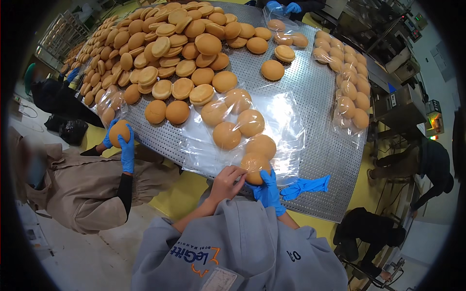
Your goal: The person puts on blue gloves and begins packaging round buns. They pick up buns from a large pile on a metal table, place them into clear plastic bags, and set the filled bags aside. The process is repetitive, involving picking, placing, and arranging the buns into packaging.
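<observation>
My bare left hand (229, 182) pinches at the left edge of a round bun (256, 168), where clear plastic film shows. My right hand (268, 191), in a blue glove, grips the same bun from its right and near side. Beyond it, several more buns (251, 123) lie in pairs within a clear plastic bag (236, 157) stretching away from me. More clear bags (287, 127) are spread flat under and beside it. An empty blue glove (305, 187) lies right of my right hand, by the near edge of the perforated metal table (320, 152).
A large heap of buns (160, 47) covers the table's far left. Filled bags (349, 83) lie along the right side. At left, a co-worker's gloved hands (125, 145) hold a bun; another co-worker's gloved hands (284, 7) handle a bag at the far edge.
</observation>
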A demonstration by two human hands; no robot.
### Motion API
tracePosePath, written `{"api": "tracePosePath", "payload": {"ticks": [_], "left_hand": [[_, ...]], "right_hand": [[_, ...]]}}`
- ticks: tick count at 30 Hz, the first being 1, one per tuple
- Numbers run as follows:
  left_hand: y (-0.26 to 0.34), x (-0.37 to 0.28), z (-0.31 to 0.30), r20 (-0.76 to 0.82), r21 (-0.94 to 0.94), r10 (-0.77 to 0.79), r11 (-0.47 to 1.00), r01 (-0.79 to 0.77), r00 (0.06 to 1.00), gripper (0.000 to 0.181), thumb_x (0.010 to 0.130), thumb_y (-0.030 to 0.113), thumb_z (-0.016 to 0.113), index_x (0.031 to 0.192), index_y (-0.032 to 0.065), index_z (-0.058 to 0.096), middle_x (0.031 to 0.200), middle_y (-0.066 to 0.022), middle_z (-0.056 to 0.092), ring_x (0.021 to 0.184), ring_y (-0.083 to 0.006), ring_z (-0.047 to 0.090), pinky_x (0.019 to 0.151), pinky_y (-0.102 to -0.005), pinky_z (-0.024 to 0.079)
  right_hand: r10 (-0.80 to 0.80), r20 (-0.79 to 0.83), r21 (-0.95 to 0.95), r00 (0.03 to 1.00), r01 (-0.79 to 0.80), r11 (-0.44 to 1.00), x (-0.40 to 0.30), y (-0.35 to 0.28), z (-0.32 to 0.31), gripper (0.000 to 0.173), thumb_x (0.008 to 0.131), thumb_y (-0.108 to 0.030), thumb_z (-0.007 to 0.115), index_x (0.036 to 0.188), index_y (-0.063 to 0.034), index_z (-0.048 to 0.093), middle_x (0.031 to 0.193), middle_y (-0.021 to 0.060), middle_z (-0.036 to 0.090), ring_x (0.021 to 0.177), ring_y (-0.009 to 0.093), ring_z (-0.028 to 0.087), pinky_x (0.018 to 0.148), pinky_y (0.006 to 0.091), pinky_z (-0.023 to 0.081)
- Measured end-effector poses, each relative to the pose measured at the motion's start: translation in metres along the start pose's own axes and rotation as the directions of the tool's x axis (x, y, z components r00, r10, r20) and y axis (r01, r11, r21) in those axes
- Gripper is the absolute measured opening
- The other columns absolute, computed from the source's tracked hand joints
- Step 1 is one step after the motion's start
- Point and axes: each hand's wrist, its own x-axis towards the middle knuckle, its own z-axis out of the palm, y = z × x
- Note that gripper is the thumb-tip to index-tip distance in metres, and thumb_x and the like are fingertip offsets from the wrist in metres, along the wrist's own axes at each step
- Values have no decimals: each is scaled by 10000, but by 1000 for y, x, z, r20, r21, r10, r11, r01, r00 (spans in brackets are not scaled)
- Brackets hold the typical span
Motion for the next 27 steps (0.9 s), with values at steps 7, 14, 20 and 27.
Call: {"api": "tracePosePath", "payload": {"ticks": [7, 14, 20, 27], "left_hand": [[13, -6, 17, 36, -81, 72, 994, -69, 997, 161, 723, 2, 655, 874, 42, 620, 821, -97, 607, 763, -274, 604, 649, -349, 492], [8, -12, 8, 113, -142, 175, 977, -158, 978, 187, 719, 12, 661, 899, 44, 620, 849, -91, 605, 777, -260, 604, 668, -341, 494], [-18, -32, -6, 249, -248, -87, 957, 150, 965, 165, 802, 39, 627, 968, 38, 633, 885, -85, 619, 849, -208, 606, 770, -303, 481], [-49, -54, -17, 488, -712, -745, -38, 701, 455, 322, 846, 112, 625, 1140, 34, 520, 1075, -66, 562, 976, -148, 550, 853, -304, 469]], "right_hand": [[11, 255, -713, 967, 180, 678, 19, 12, -26, 693, 862, -70, 523, 1442, -126, 148, 1214, 119, 488, 1031, 198, 534, 831, 314, 498], [62, 167, -596, 984, 50, 802, 32, 30, -50, 705, 858, -161, 592, 1439, -102, 197, 1238, 138, 497, 986, 186, 562, 821, 307, 483], [-10, 222, -973, 975, 222, 56, 28, 1, -7, 670, 806, -214, 671, 1381, -97, 347, 1101, 135, 582, 859, 180, 567, 757, 308, 459], [-270, 551, -734, 790, 304, -608, 11, -16, -12, 696, 781, -344, 659, 1387, -211, 342, 1345, 242, 377, 1054, 371, 519, 836, 430, 420]]}}
